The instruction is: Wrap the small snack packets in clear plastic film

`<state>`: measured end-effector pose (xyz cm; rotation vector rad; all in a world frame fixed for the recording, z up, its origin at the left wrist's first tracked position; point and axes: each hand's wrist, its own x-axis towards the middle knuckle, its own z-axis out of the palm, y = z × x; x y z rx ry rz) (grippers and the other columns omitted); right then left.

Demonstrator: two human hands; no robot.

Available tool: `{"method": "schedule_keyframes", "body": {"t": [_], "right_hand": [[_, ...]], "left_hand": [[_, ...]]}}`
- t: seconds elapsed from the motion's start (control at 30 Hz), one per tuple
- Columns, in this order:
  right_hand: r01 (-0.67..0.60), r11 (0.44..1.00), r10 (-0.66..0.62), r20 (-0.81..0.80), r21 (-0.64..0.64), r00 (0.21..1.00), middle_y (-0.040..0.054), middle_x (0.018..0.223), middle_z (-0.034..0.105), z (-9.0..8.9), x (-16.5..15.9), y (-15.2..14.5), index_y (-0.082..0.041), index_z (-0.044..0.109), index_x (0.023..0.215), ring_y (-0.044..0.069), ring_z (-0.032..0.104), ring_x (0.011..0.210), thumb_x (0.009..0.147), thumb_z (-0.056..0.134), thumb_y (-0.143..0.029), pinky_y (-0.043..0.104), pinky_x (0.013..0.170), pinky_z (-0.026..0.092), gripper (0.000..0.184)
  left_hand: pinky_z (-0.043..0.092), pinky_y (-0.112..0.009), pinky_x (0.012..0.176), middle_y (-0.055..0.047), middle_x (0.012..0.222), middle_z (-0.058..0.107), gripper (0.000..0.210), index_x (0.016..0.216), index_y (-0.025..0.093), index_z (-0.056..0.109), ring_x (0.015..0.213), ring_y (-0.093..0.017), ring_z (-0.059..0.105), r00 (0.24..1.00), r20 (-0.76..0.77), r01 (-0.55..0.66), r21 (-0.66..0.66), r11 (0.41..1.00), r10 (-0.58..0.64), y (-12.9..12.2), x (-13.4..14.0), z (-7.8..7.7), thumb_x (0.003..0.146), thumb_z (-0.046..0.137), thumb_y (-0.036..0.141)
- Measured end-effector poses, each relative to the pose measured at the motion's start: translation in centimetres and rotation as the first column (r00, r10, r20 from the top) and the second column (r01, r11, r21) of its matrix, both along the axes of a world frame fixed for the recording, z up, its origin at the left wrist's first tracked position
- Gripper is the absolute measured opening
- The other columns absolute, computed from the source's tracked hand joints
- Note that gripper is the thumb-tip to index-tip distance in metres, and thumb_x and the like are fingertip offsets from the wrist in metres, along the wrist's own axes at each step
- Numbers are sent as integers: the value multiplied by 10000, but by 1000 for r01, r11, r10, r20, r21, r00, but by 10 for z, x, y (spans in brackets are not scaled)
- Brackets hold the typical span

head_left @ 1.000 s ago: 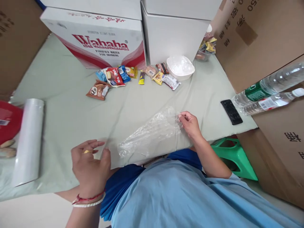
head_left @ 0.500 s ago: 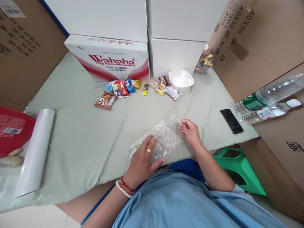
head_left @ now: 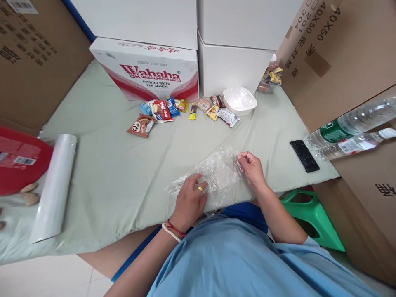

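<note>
A crumpled clear plastic bag lies at the table's front edge, between my hands. My right hand pinches its right edge between thumb and fingertips. On the bag's left part rests my left hand, its fingers bent and drawn in on the plastic; the thumb is mostly hidden. Beyond the bag, a white bowl holds something clear and crinkled. Wrapped snacks lie left of it, among them a brown packet, a red packet and a silver-white packet.
A Wahaha box and white boxes line the back. At left lie a plastic roll and a red package. A phone and two water bottles are at right, above a green stool.
My left hand has gone from spread fingers to bent, closer-together ones on the bag. My right hand keeps its pinch on the edge. The whole view has shifted slightly.
</note>
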<state>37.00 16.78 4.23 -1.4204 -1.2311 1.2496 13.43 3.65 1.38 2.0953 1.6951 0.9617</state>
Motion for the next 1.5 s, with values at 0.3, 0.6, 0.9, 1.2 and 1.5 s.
{"method": "schedule_keyframes", "body": {"t": [0.3,0.6,0.9,1.2,1.5], "right_hand": [[-36,999,38,59,-26,998,-23,692,616,-3,6,7,-233,667,844,123,438,534,771,744,-580,267,509,366,363],[-253,967,249,283,-23,926,6,695,651,-9,4,83,-207,695,825,148,497,579,764,716,-522,288,562,417,321],[-473,725,81,620,501,780,161,1267,693,35,-41,59,-209,723,1216,315,632,1169,1010,582,-362,503,1073,493,292],[-945,318,394,895,79,207,94,1746,354,-22,-23,-46,-234,431,1649,306,283,1638,1110,483,-434,600,1326,280,577],[-927,369,427,874,66,232,98,1711,423,-15,39,-40,-270,485,1616,306,365,1605,1091,539,-422,624,1304,322,549]], "left_hand": [[490,-334,712,-32,840,681,234,921,234,649,731,-205,624,815,426,-292,-284,913,393,15,-18,13,976,570,448],[365,-241,536,53,655,530,345,778,232,514,575,-116,488,252,739,-273,-565,779,625,58,-54,25,746,765,466],[437,-220,542,31,684,525,338,753,228,465,589,-105,528,124,745,-151,-639,754,656,83,-50,32,752,768,378],[380,-265,577,38,688,515,192,743,223,519,608,-129,467,418,581,-384,-584,715,698,92,-79,26,815,674,312],[452,-365,776,-12,742,610,70,802,211,636,712,-211,554,720,166,-541,-474,695,674,84,-105,23,856,658,250]]}}
